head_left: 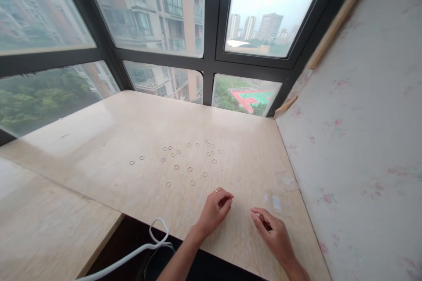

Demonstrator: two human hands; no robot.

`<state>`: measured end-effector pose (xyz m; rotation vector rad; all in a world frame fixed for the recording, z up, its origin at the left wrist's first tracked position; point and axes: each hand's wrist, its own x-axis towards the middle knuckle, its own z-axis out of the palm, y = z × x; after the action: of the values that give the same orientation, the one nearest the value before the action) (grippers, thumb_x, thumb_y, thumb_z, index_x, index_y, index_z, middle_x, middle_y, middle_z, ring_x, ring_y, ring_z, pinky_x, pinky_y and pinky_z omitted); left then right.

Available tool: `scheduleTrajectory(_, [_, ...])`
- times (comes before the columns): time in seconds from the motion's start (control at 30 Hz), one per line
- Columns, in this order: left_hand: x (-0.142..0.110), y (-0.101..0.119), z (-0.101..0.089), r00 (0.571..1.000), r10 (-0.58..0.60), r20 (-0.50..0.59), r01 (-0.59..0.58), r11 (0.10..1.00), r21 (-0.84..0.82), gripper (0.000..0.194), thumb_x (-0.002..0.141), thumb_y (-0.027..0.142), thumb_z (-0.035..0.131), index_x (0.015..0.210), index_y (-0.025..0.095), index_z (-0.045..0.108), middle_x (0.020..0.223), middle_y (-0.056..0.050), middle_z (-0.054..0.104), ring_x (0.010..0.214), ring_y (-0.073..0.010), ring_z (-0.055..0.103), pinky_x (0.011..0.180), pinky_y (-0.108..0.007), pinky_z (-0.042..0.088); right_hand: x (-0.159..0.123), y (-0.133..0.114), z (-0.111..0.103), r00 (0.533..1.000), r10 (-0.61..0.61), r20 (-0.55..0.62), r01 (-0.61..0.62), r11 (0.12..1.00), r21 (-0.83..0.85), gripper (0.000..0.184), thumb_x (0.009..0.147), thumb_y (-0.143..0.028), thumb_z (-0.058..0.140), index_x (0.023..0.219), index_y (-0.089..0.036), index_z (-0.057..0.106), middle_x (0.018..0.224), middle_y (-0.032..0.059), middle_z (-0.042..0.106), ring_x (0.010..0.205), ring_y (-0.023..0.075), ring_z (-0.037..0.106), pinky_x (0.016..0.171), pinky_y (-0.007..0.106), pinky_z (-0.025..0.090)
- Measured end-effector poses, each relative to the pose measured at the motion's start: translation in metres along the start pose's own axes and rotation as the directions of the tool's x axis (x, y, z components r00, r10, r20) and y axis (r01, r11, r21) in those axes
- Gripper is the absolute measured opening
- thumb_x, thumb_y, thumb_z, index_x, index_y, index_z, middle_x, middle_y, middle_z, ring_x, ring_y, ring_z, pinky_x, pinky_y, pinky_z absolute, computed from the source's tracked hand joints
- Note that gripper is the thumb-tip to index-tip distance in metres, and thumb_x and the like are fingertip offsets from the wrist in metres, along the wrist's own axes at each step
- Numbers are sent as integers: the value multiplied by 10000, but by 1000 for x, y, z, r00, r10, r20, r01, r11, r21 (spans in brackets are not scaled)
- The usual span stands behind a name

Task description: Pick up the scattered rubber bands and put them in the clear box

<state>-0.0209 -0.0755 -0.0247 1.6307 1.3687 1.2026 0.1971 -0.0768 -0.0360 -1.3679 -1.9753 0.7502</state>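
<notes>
Several small thin rings, like little bands, lie scattered over the pale marble-patterned surface [244, 140]. Most look grey or pale; a reddish ring [176, 169] lies among them. My left hand [215, 211] rests just in front of the nearest rings, its fingers curled and thumb close to the index finger. Around one of its fingers is a thin light band [215, 190]. To the right, my right hand [273, 233] hovers over or rests on the surface with thumb and index finger pinched together. Whether either hand holds something small cannot be made out.
A white cable [128, 257] loops up beside the dark gap at the front edge. Clear tape-like patches [276, 203] stick to the surface at right. The flowered wall [349, 140] borders the right side; dark-framed windows [209, 52] stand behind.
</notes>
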Motion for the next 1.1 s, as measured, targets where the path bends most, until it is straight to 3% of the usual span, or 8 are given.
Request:
scheduleTrajectory(0.17, [-16, -8, -52, 973, -85, -216, 114, 985, 128, 168, 863, 235, 492, 872, 176, 649, 790, -39, 631, 689, -146, 580, 625, -250, 452, -2, 4, 1, 999, -31, 13, 32, 999, -24, 337, 910, -453, 493, 897, -178, 687, 544, -18, 552, 457, 131, 519, 458, 205, 410])
scheduleTrajectory(0.27, [-25, -17, -93, 893, -131, -431, 261, 930, 258, 199, 860, 284, 480, 886, 171, 643, 818, -52, 639, 670, -161, 577, 637, -278, 463, -2, 3, 2, 999, -40, 5, 40, 999, -34, 343, 910, -455, 490, 888, -175, 688, 540, -20, 543, 451, 129, 516, 453, 204, 413])
scheduleTrajectory(0.37, [-32, -25, -128, 812, -193, -550, 466, 782, 414, 235, 826, 271, 502, 976, 154, 640, 913, -74, 641, 692, -181, 578, 685, -312, 470, -1, 3, 1, 999, -45, -10, 45, 998, -49, 354, 905, -463, 491, 925, -168, 686, 520, -35, 499, 430, 124, 495, 440, 202, 411])
scheduleTrajectory(0.43, [-34, -29, -143, 802, -247, -544, 549, 663, 509, 285, 816, 257, 511, 1047, 148, 635, 1002, -93, 631, 765, -202, 593, 728, -325, 470, -1, 3, 1, 999, -47, -16, 46, 997, -56, 362, 902, -466, 492, 956, -164, 683, 518, -41, 482, 423, 122, 487, 433, 200, 411])
scheduleTrajectory(0.53, [-32, -31, -153, 827, -312, -467, 558, 558, 614, 302, 837, 269, 505, 1078, 157, 648, 1085, -106, 612, 865, -225, 603, 756, -322, 470, -2, 3, 1, 999, -50, -13, 49, 997, -68, 361, 903, -465, 490, 976, -167, 680, 522, -43, 483, 424, 120, 487, 433, 197, 414])
scheduleTrajectory(0.87, [-26, -20, -160, 833, -449, -322, 522, 449, 725, 201, 893, 273, 448, 843, 193, 625, 943, -61, 632, 818, -195, 613, 642, -282, 409, -4, 1, 2, 997, -76, -25, 72, 988, -136, 353, 921, -450, 462, 976, -175, 677, 524, -40, 518, 431, 113, 503, 454, 189, 432])
scheduleTrajectory(1.1, [-25, -13, -172, 825, -514, -232, 468, 395, 790, 118, 799, 238, 488, 731, 196, 575, 833, -53, 648, 735, -205, 598, 574, -283, 348, -4, -2, 4, 994, -101, -34, 93, 976, -196, 359, 937, -438, 434, 963, -180, 682, 546, -10, 600, 445, 123, 538, 482, 202, 459])
